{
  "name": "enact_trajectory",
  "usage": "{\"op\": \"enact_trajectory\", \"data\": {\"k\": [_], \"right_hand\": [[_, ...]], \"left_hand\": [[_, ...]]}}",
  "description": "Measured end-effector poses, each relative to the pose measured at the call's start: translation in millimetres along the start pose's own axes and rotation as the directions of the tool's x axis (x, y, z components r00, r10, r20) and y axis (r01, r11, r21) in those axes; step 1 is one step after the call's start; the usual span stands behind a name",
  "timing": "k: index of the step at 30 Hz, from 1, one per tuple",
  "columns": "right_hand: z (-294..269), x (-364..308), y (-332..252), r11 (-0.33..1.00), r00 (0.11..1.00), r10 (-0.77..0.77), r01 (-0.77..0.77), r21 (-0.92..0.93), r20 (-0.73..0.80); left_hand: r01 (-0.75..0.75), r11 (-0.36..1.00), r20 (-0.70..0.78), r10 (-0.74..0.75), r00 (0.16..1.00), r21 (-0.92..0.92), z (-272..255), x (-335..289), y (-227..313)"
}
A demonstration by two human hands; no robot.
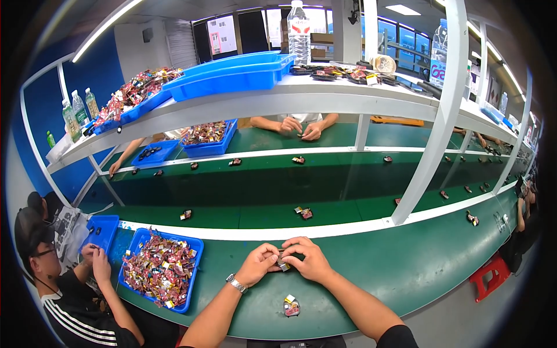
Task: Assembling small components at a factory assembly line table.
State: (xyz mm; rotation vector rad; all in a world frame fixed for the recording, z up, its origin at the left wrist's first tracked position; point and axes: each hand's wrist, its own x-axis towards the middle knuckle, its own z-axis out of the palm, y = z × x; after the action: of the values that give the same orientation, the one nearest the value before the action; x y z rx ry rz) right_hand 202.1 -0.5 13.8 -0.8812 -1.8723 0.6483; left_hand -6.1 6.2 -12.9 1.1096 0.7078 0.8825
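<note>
One circuit piece lay lower centre; left hand and right hand pinched a second piece mid-frame, seemingly unfinished (left-side heap likely remained, upper-frame pieces perhaps done)

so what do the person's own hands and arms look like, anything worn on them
The left hand and right hand are both gloveless. A silver-coloured metal band, apparently a watch, circles the left wrist; none shows on the right. A black sleeve shows on the right arm at the lower edge, leaving the forearm uncovered.
</note>
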Motion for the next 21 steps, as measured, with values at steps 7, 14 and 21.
{"op": "enact_trajectory", "data": {"k": [7, 14, 21], "right_hand": [[2.7, -3.9, 1.5, 0.999, 1.000, 0.012, -0.010, -0.043, 0.026], [5.0, -3.3, -4.5, 0.973, 0.993, -0.115, 0.114, -0.201, 0.006], [9.0, -6.4, -4.4, 0.985, 0.999, -0.036, 0.034, -0.172, -0.006]], "left_hand": [[-0.006, 1.000, -0.025, 0.006, 1.000, 0.011, 1.9, 0.9, -4.0], [-0.004, 1.000, -0.047, 0.003, 0.999, -0.023, 5.4, -0.9, -1.1], [-0.010, 0.999, -0.050, 0.008, 0.999, -0.041, 6.5, 0.1, -0.8]]}}
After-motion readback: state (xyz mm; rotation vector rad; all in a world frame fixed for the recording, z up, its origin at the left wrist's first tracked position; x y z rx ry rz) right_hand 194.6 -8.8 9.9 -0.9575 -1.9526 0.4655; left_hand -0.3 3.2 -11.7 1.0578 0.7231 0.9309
